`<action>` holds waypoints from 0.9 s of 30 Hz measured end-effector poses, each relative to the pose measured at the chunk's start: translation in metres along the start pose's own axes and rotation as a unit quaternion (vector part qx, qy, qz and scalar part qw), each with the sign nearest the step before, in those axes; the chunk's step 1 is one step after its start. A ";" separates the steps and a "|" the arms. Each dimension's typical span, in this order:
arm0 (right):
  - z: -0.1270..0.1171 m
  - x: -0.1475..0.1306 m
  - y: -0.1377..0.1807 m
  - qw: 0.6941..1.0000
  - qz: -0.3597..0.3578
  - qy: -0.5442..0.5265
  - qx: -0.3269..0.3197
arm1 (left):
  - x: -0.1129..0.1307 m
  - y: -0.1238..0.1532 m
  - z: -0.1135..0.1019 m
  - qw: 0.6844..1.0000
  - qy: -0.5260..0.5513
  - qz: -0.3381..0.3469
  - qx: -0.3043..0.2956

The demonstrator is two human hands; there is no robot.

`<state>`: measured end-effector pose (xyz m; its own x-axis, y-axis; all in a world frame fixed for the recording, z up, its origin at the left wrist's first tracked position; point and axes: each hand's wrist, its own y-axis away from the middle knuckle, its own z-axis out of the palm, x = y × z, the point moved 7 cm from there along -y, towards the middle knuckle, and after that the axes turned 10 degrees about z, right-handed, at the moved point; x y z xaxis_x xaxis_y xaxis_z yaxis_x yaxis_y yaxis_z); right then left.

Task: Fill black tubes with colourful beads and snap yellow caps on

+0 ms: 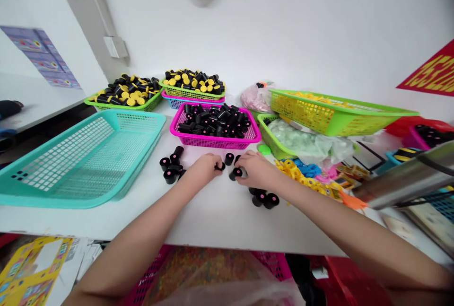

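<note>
My left hand [206, 170] is closed around a small black cylinder [220, 166], whose end shows at the fingertips. To its right, my right hand [254, 170] pinches another black cylinder [237, 172] between thumb and fingers. Between the hands stands a loose black cylinder with a pink dot [229, 158]. Several more lie in a cluster [171, 172] left of my left wrist and in another group [265, 198] below my right hand. Beyond the hands sits a magenta basket [213, 142] full of the same black pieces.
A turquoise basket [142, 150] stands at the left. Green baskets [156, 101] of black-and-yellow pieces are behind it. On the right are a green basket [333, 126] of yellow parts, bagged pale items [294, 138], yellow pieces [301, 180] and a metal cylinder [407, 173].
</note>
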<state>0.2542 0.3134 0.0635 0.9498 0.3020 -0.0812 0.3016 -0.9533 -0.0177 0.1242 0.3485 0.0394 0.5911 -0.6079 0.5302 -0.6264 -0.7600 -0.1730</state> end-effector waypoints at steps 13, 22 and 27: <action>-0.002 0.020 -0.015 0.997 0.072 -0.025 0.003 | 0.003 -0.013 0.030 0.991 0.113 0.032 0.061; -0.034 -0.019 -0.017 0.994 0.018 -0.092 0.051 | -0.038 0.033 -0.092 0.953 -0.206 -0.168 0.144; 0.001 -0.082 -0.036 0.988 -0.078 -0.131 -0.022 | -0.066 0.048 -0.087 0.930 -0.245 -0.270 0.040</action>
<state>0.1649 0.3232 0.0700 0.8398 0.4271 -0.3352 0.4509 -0.8925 -0.0076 0.0106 0.3723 0.0679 0.9816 -0.1499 0.1185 -0.1431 -0.9876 -0.0641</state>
